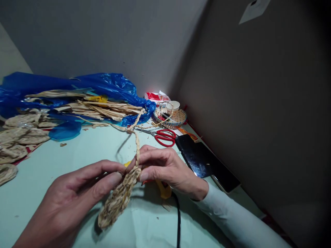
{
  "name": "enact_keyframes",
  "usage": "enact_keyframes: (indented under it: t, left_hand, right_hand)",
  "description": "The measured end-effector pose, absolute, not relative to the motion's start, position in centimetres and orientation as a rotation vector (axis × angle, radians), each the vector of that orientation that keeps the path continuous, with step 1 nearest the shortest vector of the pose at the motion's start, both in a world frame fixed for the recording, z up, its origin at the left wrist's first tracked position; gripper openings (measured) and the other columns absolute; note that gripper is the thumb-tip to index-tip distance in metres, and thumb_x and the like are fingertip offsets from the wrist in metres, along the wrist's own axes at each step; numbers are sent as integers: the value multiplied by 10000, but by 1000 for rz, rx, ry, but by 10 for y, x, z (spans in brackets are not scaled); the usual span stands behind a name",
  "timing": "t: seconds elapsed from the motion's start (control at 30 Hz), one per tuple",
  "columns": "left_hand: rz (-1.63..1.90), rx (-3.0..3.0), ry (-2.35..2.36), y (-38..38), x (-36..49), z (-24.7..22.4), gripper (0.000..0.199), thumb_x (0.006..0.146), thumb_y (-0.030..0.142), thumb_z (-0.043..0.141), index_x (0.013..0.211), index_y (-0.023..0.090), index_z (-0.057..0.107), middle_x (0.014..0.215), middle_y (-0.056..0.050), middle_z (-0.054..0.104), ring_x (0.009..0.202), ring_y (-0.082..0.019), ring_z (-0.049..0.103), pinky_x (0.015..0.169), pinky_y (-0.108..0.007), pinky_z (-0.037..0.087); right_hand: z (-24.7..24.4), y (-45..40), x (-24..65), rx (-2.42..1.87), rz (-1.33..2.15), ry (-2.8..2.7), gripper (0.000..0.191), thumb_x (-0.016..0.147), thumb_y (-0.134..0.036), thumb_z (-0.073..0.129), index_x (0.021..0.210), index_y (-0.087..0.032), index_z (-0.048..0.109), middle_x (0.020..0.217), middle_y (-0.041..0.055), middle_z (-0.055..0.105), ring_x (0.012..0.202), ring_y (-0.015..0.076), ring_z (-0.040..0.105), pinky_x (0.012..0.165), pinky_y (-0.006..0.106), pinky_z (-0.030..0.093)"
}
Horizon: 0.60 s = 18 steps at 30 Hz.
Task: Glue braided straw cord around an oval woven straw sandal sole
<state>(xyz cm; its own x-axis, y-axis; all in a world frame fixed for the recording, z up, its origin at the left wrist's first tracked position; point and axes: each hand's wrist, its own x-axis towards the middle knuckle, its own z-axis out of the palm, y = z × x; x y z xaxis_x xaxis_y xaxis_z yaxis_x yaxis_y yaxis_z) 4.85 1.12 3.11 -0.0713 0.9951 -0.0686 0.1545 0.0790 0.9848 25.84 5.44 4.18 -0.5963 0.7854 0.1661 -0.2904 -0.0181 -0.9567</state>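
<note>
the woven piece, coarse and tan, is in the lower middle of the frame, held slantwise over the pale green desk, its rounded end toward the bottom. the left hand, coming in from the lower left, has thumb and forefinger drawn close together, pinching the upper left edge of the piece. the right hand, in a pale sleeve, pinches the upper end from the other side, thumb on its right edge and fingers bent behind the braided cord. that cord runs up from the top of the piece toward the dry strips, which lie bundled on a blue plastic bag in the upper left.

a yellow tool lies just below the right hand, partly hidden by it, with a black cable running near it to the bottom edge. scissors with red handles lie just above the right hand. right of them are a black phone and a second dark device, partly overlapping. a shallow basket bearing a white cup is near the wall. more tan fiber pieces lie at the left edge.
</note>
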Motion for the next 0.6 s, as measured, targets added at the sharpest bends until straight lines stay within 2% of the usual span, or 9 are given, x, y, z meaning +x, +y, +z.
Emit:
enact_keyframes:
  t: [0.1,0.23,0.4,0.5,0.6]
  left_hand:
    - [1093,1198,1379,12,49,27,334,529,592,876,695,314,797,756,8,801,730,-213,738,609,-209,597]
    - [1055,1070,1323,11,51,29,319,483,546,919,681,328,796,693,20,764,689,-184,696,588,-196,572]
    - [991,897,1274,8,58,39,307,465,490,950,611,294,764,602,53,670,578,-105,567,576,-144,507]
    - [955,816,1309,7,60,43,315,428,437,969,628,290,775,550,46,664,541,-103,540,522,-159,465]
    - [958,888,1360,6,58,42,275,482,439,946,660,301,787,604,40,693,531,-104,533,506,-193,449]
  right_hand:
    - [44,53,259,-545,1757,-1481,78,823,-227,825,898,-223,805,913,-29,641,818,89,596,813,205,490]
    - [46,50,258,-516,1770,-1508,46,864,-213,787,906,-201,803,933,-20,648,874,87,599,858,201,471]
    - [44,47,252,-548,1829,-1387,207,826,-245,825,1006,-194,736,819,-40,638,734,80,564,741,207,471]
    - [43,45,251,-579,1838,-1298,306,742,-274,892,939,-198,671,797,-38,658,725,96,594,721,226,488]
    - [44,43,252,-625,1793,-1358,282,745,-340,887,878,-186,692,784,-26,656,715,102,582,709,231,487]
